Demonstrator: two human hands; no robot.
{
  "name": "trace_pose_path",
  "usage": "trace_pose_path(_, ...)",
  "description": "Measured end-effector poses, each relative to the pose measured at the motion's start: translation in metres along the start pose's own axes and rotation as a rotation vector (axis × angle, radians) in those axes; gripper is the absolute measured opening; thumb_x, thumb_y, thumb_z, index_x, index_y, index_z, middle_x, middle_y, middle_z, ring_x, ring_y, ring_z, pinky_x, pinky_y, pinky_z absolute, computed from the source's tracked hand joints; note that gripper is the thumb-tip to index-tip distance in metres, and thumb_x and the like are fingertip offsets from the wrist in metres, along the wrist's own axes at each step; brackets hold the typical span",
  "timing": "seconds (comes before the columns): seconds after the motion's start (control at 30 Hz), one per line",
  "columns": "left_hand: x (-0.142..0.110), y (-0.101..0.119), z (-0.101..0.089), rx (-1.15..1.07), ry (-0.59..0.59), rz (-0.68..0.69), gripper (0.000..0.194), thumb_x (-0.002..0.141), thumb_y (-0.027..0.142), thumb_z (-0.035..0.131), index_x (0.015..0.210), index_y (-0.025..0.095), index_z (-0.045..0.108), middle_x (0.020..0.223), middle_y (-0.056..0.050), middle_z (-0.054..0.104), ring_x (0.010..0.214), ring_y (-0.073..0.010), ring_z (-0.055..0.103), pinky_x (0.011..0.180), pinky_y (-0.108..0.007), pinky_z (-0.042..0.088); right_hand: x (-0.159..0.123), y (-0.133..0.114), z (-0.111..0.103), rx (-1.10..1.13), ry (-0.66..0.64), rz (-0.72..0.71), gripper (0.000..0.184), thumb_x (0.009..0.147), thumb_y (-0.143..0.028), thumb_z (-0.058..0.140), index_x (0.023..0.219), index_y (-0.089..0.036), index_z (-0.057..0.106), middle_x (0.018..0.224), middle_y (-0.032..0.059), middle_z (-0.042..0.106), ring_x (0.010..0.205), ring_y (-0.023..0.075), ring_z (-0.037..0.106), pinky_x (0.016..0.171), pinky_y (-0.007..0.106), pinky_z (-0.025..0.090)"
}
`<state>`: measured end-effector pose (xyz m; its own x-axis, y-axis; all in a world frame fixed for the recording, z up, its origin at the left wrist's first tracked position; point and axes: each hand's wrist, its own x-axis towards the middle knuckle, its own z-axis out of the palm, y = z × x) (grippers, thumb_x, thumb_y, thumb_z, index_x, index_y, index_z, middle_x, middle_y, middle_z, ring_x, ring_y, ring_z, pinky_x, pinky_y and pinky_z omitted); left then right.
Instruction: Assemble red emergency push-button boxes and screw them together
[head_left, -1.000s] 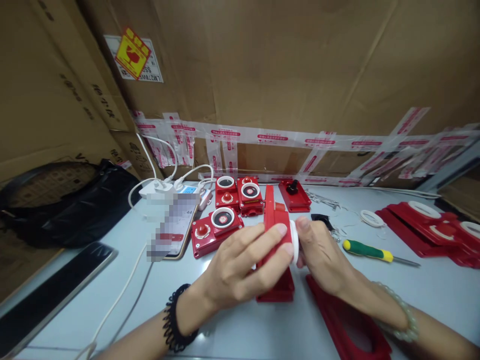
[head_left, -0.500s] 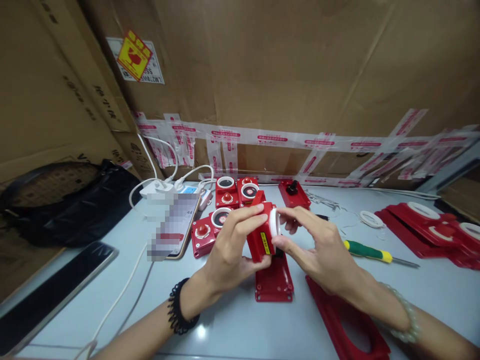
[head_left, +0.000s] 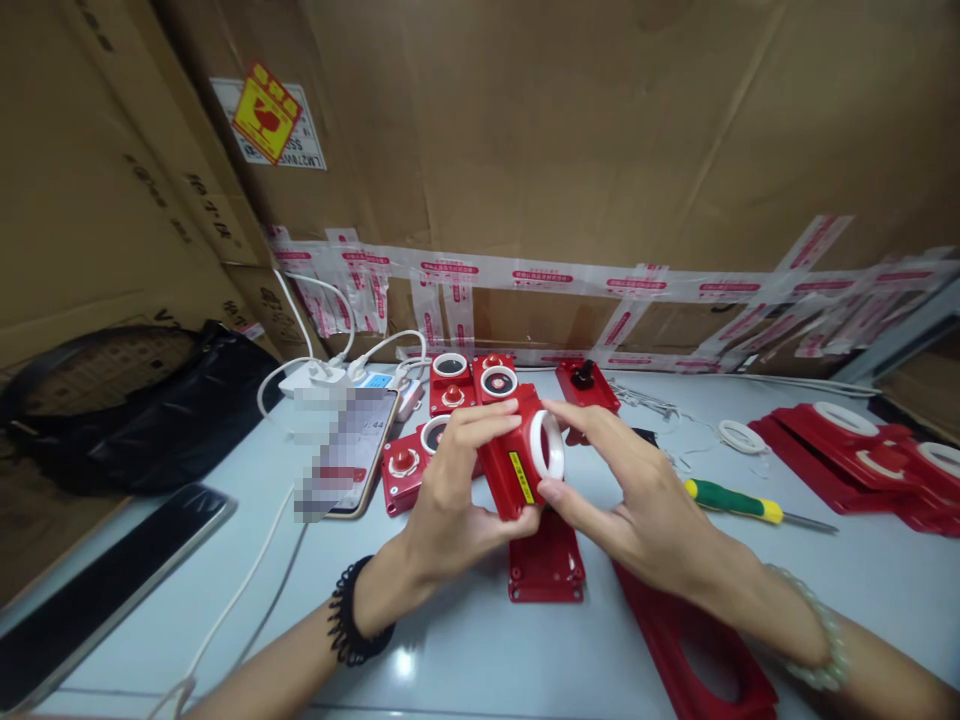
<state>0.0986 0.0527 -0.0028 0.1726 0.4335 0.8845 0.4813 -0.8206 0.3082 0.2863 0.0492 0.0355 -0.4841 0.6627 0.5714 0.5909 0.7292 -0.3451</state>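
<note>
My left hand (head_left: 448, 495) is closed around a red plastic housing cover (head_left: 499, 478) that bears a yellow label (head_left: 520, 478). A white ring (head_left: 556, 445) sits at the cover's round opening, tilted toward the right. The thumb and fingers of my right hand (head_left: 637, 500) pinch this ring at its upper and lower edges. Below the held cover, a red base (head_left: 546, 575) lies on the table, partly hidden by my hands. Another red cover (head_left: 667, 640) with a large round hole lies under my right forearm.
Several red boxes with white rings (head_left: 405, 475) stand behind my left hand. At the right are a green-and-yellow screwdriver (head_left: 731, 502), a loose white ring (head_left: 741, 437) and red covers (head_left: 795, 450). A phone (head_left: 367, 450), power strip (head_left: 375, 380) and cable lie left; cardboard (head_left: 562, 130) rises behind.
The red cover has turned so the white ring's opening faces me more. My right fingers have shifted from the ring's side to its upper and lower edges.
</note>
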Motion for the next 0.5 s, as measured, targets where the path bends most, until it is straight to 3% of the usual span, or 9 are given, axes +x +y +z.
trace_pose_path(0.13, -0.0008, 0.0005, 0.0007, -0.01, -0.016, -0.004, 0.056, 0.068, 0.013, 0.07, 0.119, 0.016, 0.048, 0.115, -0.013, 0.06, 0.108, -0.0262, 0.058, 0.088, -0.043, 0.054, -0.0006, 0.0003, -0.0025, -0.027, -0.009, -0.067, 0.043, 0.089, -0.037, 0.057, 0.124, -0.014, 0.049, 0.102, 0.0078, 0.064, 0.09, 0.0156, 0.06, 0.079, 0.028, 0.05)
trace_pose_path(0.27, -0.0047, -0.0016, 0.0017, 0.044, -0.047, 0.094, 0.052, 0.075, 0.015, 0.067, 0.122, 0.015, 0.046, 0.117, -0.015, 0.059, 0.108, -0.0255, 0.059, 0.087, -0.042, 0.055, -0.0014, 0.0018, 0.0002, -0.06, -0.005, -0.051, 0.043, 0.088, -0.043, 0.055, 0.115, -0.009, 0.054, 0.088, 0.0077, 0.066, 0.076, 0.0161, 0.06, 0.068, 0.029, 0.051)
trace_pose_path(0.5, -0.0063, -0.0067, -0.0005, 0.228, -0.047, 0.358, 0.026, 0.089, 0.018, 0.06, 0.113, 0.013, 0.052, 0.112, -0.014, 0.061, 0.108, -0.0226, 0.059, 0.092, -0.037, 0.055, -0.0016, -0.0054, 0.0019, 0.252, -0.099, 0.243, 0.026, 0.091, -0.04, 0.052, 0.101, -0.016, 0.057, 0.078, 0.0022, 0.066, 0.068, 0.0119, 0.062, 0.061, 0.023, 0.051)
